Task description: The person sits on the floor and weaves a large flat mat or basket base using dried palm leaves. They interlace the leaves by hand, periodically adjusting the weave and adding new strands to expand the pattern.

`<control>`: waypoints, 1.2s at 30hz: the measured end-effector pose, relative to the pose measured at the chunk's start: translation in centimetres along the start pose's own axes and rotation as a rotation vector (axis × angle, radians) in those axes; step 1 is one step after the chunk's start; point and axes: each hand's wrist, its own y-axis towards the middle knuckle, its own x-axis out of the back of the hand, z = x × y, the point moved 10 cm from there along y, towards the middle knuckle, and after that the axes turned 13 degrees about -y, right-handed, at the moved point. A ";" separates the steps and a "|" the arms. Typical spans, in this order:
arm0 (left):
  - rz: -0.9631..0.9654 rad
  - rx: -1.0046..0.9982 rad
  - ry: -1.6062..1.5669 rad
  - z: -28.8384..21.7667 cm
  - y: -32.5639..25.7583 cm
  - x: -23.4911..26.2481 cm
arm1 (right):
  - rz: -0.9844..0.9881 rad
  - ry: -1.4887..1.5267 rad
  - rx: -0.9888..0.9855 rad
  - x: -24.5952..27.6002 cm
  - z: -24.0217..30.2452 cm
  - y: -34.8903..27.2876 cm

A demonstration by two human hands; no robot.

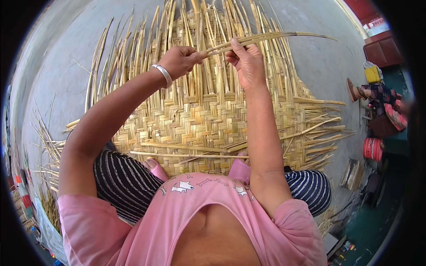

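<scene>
A small bundle of split reed strips (284, 34) stretches between my hands, its thin tip reaching off to the right. My left hand (181, 60) is closed round the left end, and a silver bangle circles that wrist. My right hand (246, 60) pinches the strips farther along, thumb on top and fingers partly curled. Beneath both hands spreads a woven reed mat (195, 119) in a stepped diagonal pattern. Many unwoven strips (133, 57) fan out from its far side. Several loose strips (186, 155) lie across its near part, by my pink slippers (240, 171).
Grey concrete floor (326, 57) surrounds the mat. Loose reed ends stick out at the left and right edges. At the right are a red tub (372, 148), a yellow container (373, 73), a wooden block (352, 174) and another person's sandalled foot (353, 90).
</scene>
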 end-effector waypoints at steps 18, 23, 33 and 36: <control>-0.052 -0.034 -0.011 0.3 1.6 -0.4 | -0.025 -0.157 -0.023 -1.9 -1.7 -0.3; -0.026 0.060 -0.042 2.6 0.5 0.1 | -0.073 -0.095 -0.020 2.3 -1.8 1.1; 0.010 0.118 0.069 4.3 0.7 1.3 | -0.075 0.081 -0.133 3.9 -4.3 1.8; 0.058 0.218 -0.027 6.3 0.6 1.5 | -0.116 0.022 -0.120 5.5 -4.1 1.4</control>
